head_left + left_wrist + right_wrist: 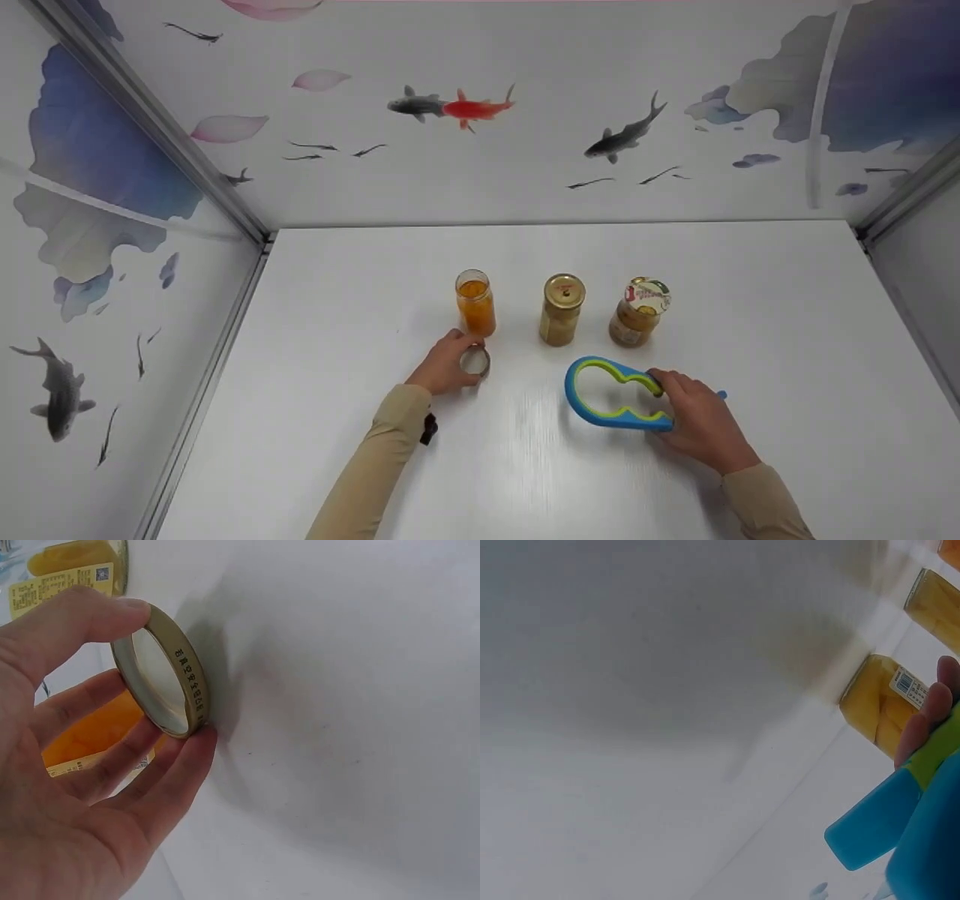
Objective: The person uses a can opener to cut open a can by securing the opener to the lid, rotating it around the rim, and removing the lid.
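Observation:
A gold jar lid (pixel 196 682) is pinched by its rim between the thumb and fingers of my left hand (pixel 446 364), its hollow inner side facing the palm. Just beyond that hand stands an uncapped glass jar (pixel 475 304) of orange fruit. My right hand (pixel 701 416) grips a blue and green jar opener (pixel 585 397) by its handles, the looped end pointing left over the table. In the right wrist view, fingers (pixel 939 701) wrap the green inner edge of the opener.
A jar with a gold lid (pixel 561 311) stands in the middle of the row. To its right is a jar with a patterned lid (pixel 637 311). The white table (pixel 337 300) meets a painted wall (pixel 480 180) at the back and another wall on the left.

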A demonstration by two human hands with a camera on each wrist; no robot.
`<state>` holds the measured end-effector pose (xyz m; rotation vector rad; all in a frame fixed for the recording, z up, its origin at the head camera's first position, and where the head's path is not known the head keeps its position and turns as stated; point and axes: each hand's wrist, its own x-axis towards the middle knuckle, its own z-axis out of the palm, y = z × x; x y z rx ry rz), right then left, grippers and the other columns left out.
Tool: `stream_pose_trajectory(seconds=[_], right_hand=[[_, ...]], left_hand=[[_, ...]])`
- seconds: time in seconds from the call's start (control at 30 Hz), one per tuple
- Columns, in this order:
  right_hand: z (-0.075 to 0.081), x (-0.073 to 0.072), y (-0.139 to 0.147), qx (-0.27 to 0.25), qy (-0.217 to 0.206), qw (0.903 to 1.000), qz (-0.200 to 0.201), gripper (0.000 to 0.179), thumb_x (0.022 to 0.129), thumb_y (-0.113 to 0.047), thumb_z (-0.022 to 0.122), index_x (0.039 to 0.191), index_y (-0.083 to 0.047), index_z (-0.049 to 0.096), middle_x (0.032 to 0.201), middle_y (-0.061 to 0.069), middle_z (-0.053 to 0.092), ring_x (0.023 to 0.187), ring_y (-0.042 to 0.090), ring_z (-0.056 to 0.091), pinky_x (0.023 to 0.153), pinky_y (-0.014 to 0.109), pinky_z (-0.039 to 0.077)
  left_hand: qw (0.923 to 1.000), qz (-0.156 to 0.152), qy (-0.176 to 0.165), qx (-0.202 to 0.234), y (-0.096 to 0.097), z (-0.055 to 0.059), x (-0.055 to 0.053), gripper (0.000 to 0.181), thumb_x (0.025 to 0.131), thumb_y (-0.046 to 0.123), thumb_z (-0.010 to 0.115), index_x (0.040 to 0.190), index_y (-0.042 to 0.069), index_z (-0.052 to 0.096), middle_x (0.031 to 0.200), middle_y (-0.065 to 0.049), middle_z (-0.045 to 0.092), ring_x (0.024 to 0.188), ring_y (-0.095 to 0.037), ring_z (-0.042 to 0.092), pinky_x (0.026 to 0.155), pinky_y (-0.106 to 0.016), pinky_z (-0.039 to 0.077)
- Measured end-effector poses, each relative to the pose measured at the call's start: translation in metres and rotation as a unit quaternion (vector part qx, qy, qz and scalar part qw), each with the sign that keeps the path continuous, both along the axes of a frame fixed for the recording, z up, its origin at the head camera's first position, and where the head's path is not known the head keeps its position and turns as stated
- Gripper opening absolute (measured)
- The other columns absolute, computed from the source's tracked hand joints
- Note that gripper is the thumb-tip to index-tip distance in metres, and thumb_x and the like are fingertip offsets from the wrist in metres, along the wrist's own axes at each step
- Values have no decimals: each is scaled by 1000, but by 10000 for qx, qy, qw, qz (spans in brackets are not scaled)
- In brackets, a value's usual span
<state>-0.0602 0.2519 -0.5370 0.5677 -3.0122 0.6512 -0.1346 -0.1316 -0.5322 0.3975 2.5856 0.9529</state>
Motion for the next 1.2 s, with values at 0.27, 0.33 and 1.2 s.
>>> stream_pose_trajectory(seconds=[0.27,0.33,1.2], right_hand=[[-3,1,1,16,-168,9998,-69,79,58,-7,91,126,-5,51,108,9,63,95,30,60,85,52,50],[-4,1,1,4,-162,9999,-57,78,59,-8,91,126,-5,51,108,9,63,95,30,60,85,52,50],[-9,4,-1,35,-355,9992,-202,78,61,-9,91,127,-5,51,112,10,63,99,31,60,88,54,48]], left_hand=[[9985,170,81,-520,2,-3,-2,50,77,5,80,123,8,58,116,-10,51,106,-27,52,95,-44,45],[9975,166,126,-680,3,-4,-2,50,77,6,80,123,9,58,117,-11,51,107,-28,51,94,-44,45],[9933,58,531,-1025,19,8,3,52,78,9,80,124,8,56,121,-14,48,107,-30,49,92,-45,45]])
